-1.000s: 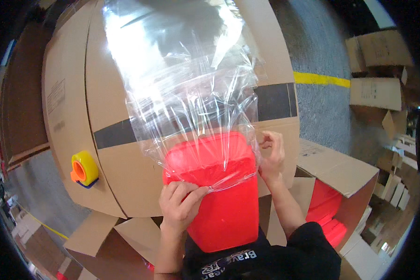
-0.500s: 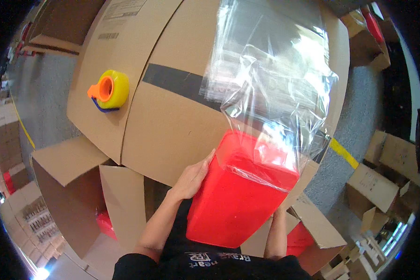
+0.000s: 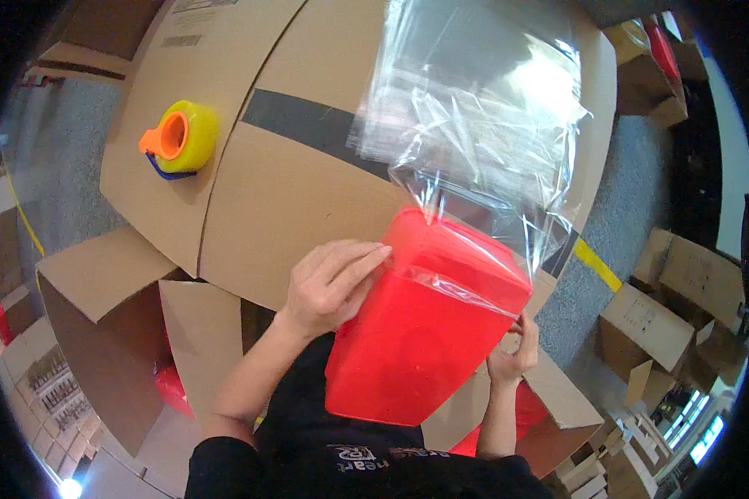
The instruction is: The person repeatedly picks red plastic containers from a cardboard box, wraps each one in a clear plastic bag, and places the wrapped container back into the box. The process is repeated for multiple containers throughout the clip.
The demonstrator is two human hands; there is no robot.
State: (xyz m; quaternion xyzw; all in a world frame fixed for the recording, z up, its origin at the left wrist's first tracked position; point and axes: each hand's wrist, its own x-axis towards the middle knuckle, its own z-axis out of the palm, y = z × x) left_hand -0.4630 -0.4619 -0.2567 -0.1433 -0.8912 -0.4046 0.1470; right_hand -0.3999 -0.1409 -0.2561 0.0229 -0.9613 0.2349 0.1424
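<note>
A red plastic bin (image 3: 416,349) lies tilted in front of me, its far end inside a clear plastic bag (image 3: 458,287). The bag's edge crosses the bin's upper side. My left hand (image 3: 333,287) is at the bin's left side, fingers closed in a pinch on the bag's edge. At the right side, my right hand (image 3: 514,353) pinches the other end of that edge, its fingertips partly hidden by the bin. A stack of flat clear bags (image 3: 474,108) lies just beyond, touching the bag on the bin.
Cardboard (image 3: 300,208) with a dark tape strip covers the work surface. A yellow tape roll (image 3: 198,137) with an orange core sits at the left. Open cartons holding red items stand at lower left (image 3: 100,291) and lower right (image 3: 562,399). More cartons (image 3: 649,324) are on the floor at right.
The bag's edge has come slightly further down the bin. My left hand has gone from lying along the bin's side to pinching the edge. My right hand has come up into view.
</note>
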